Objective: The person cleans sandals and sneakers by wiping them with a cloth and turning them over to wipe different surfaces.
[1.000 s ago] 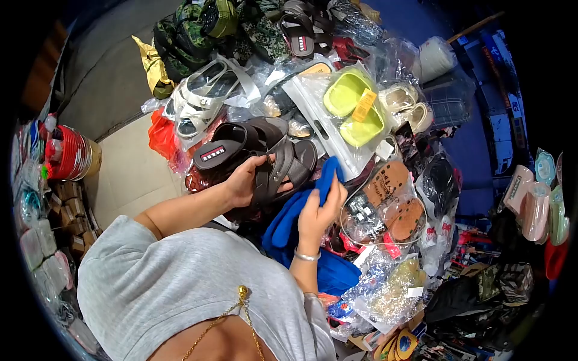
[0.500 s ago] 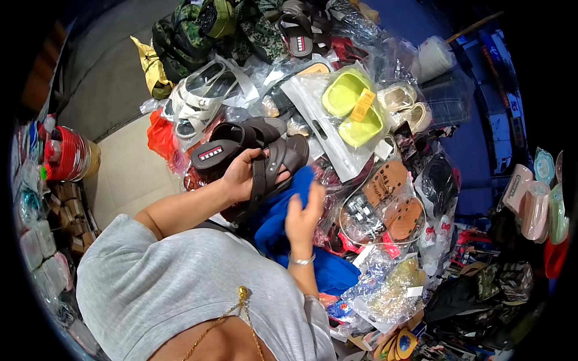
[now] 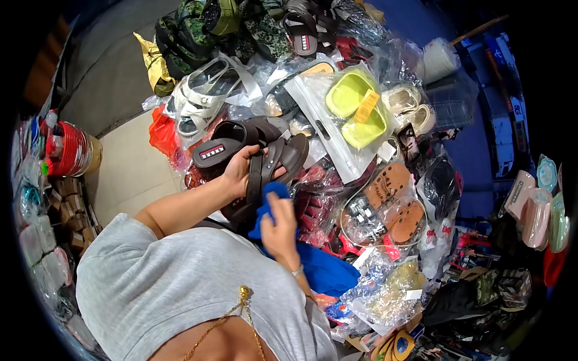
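Note:
My left hand [image 3: 241, 174] is closed around a dark brown sandal [image 3: 280, 156], thumb over its straps and fingertips showing beneath them. Against it lies the matching sandal [image 3: 214, 153], which has a red label on its footbed. Below, my right hand [image 3: 280, 231], a bracelet at its wrist, grips a blue cloth [image 3: 325, 271] and presses a fold of it near the sole edge of the held sandal. Part of the cloth hangs down past my right wrist. Motion blurs the right fingers a little.
Lime green clogs [image 3: 349, 93] in a clear bag lie beyond my hands. White sandals [image 3: 201, 105] sit at the left, tan bagged sandals [image 3: 388, 195] at the right. A camouflage backpack [image 3: 180, 45] stands at the back, and a red bucket-like stack [image 3: 65, 149] at far left.
My right hand has moved left and down with the blue cloth, its fingers now curled into it. My left hand and the sandals have barely moved.

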A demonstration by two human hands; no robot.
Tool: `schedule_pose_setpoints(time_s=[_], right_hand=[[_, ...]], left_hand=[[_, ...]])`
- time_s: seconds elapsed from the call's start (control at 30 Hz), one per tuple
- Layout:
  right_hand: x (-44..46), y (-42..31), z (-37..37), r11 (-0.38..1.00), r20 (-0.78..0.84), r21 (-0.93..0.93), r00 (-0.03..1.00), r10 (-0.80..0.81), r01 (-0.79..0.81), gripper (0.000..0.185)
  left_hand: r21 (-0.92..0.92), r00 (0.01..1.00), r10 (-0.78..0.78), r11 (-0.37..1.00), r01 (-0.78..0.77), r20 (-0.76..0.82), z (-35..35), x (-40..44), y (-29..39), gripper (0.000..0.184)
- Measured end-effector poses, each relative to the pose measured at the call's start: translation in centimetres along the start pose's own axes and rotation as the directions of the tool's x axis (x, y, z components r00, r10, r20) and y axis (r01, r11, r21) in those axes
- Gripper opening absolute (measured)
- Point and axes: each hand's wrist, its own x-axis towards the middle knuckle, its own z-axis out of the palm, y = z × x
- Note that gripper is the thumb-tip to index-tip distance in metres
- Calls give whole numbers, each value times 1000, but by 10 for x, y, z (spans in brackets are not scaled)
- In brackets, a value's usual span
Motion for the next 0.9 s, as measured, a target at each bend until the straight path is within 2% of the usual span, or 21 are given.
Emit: schedule_pose_setpoints(time_s=[0.03,0.07,0.13,0.2,0.23,0.27,0.33,0.4,0.47,0.53,0.6,0.63,0.67,0.73,0.8,0.83,0.9], right_hand=[[13,-4,-12,998,-154,-65,987,-33,23,46],[25,-1,-22,993,-246,-114,969,-7,-22,48],[56,-3,-31,987,-398,-158,916,-42,-23,47],[70,6,-20,963,-251,-260,968,-2,-66,49],[66,10,-3,954,-251,-294,968,-13,-64,50],[55,8,7,952,-258,-301,966,-34,-47,51],[26,9,24,943,-151,-331,988,-28,-24,55],[-4,4,39,978,-54,-202,998,31,-41,57],[-18,-2,39,997,-42,-61,998,38,-41,54],[-14,-3,19,992,124,86,989,82,-93,50],[10,-8,-2,999,-101,39,995,15,-11,44],[22,-8,-11,999,-202,17,978,51,-48,44],[37,-6,-17,999,-282,-11,958,43,-48,45],[60,4,-15,989,-356,-147,934,-24,-31,46],[55,10,8,932,-294,-361,953,-79,-34,49],[44,7,14,917,-246,-398,967,-68,-37,49],[13,5,34,937,-145,-349,989,-33,-20,53]], left_hand=[[4,998,-46,999,46,42,1,-1,1,34],[10,998,-50,999,50,45,4,-1,-1,34],[-26,997,25,999,-27,-67,13,-3,-8,34],[-41,1000,-2,999,2,2,6,-1,-5,34],[-56,997,-27,998,31,69,2,1,-2,34],[-55,997,-22,998,26,76,-1,5,0,34],[12,1000,20,1000,-20,4,-9,5,3,34],[-9,998,-3,1000,3,57,-6,2,0,33],[55,997,60,997,-57,-50,5,0,-7,27],[61,993,80,995,-75,-87,5,0,-7,25],[118,999,3,993,-7,34,5,-2,-3,25],[11,998,-21,1000,20,60,10,-3,-7,26],[16,998,-22,1000,21,62,12,-3,-9,26],[56,993,81,995,-76,-83,12,-2,-11,27],[51,999,36,998,-34,-40,-11,5,0,27],[42,1000,-3,999,3,8,-12,7,4,27],[38,1000,3,999,-4,16,-11,6,3,27]])
